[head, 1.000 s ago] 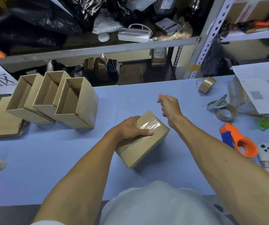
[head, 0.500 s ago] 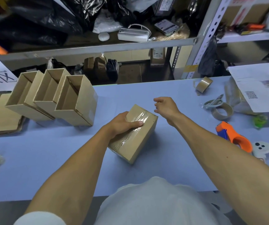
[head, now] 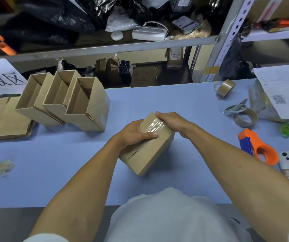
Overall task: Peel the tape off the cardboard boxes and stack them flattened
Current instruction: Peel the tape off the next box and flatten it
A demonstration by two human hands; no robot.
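A small closed cardboard box (head: 150,151) sealed with clear tape (head: 153,125) sits on the blue table (head: 183,105) in front of me. My left hand (head: 133,132) grips its left side, thumb lying across the taped top. My right hand (head: 172,120) holds the box's far right top edge, fingers curled over the end of the tape. Three open-topped boxes (head: 86,105) stand in a leaning row at the left. Flattened cardboard (head: 2,119) lies stacked at the far left.
An orange tape dispenser (head: 258,147), tape rolls (head: 245,117) (head: 225,87), scissors (head: 236,108) and a printed sheet (head: 283,89) lie at the right. A crumpled tape wad (head: 4,167) sits at the left. Metal shelving (head: 122,48) stands behind the table.
My right hand came down from the air beyond the box and took hold of its far top edge. The left hand kept its grip.
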